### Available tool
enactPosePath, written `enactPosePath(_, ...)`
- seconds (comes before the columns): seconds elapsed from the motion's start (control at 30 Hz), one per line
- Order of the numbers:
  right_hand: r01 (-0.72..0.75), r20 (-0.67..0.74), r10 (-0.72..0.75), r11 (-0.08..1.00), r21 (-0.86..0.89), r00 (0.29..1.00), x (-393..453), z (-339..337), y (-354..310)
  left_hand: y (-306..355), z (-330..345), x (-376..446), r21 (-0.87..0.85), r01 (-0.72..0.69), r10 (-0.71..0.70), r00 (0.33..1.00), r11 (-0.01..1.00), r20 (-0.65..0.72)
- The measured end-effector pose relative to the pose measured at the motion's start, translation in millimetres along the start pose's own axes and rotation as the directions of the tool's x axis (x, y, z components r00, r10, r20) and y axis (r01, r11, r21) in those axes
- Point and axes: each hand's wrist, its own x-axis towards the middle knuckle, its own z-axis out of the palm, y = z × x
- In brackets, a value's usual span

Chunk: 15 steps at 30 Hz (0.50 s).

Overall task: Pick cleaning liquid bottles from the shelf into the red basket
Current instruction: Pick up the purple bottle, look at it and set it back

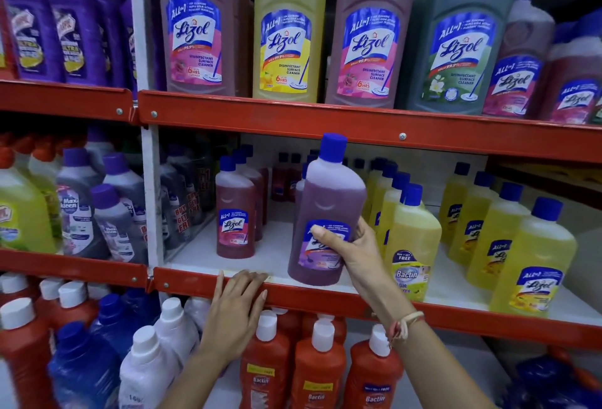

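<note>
Across the whole view stands a metal rack with red painted shelf edges [325,122] held by screws and a white upright post [150,200]. On the top tier, large smooth plastic bottles [286,34] with sloped shoulders hold pink, yellow and green liquid behind glossy blue labels. On the middle tier's white board, yellow bottles [534,265] with blue caps fill the right side and a small pink bottle [235,213] stands to the left. Below, orange bottles [317,373] with white caps stand in rows.

My right hand [353,257] is closed around the lower half of a purple bottle [327,206], thumb across the label, fingers behind it. This bottle is translucent plastic, round-shouldered, blue-capped, tilted slightly, its base just over the front lip of the middle shelf. A pale thread band [404,327] sits on that wrist.

My left hand [237,307] lies flat, fingers spread, on the red shelf edge beside the bottle, holding nothing.
</note>
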Motion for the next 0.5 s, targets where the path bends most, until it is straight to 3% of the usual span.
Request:
enactPosePath(0.2,-0.077,-0.109,0.071,0.996,-0.055,0.992,18,0,38,0,-1,-1,0.000,-0.007,0.007,1.000,1.000,-0.004)
enactPosePath(0.5,-0.237,-0.114,0.225,0.965,-0.108,0.968,28,-9,64,-1,1,-1,-0.010,-0.012,0.012,1.000,1.000,-0.008)
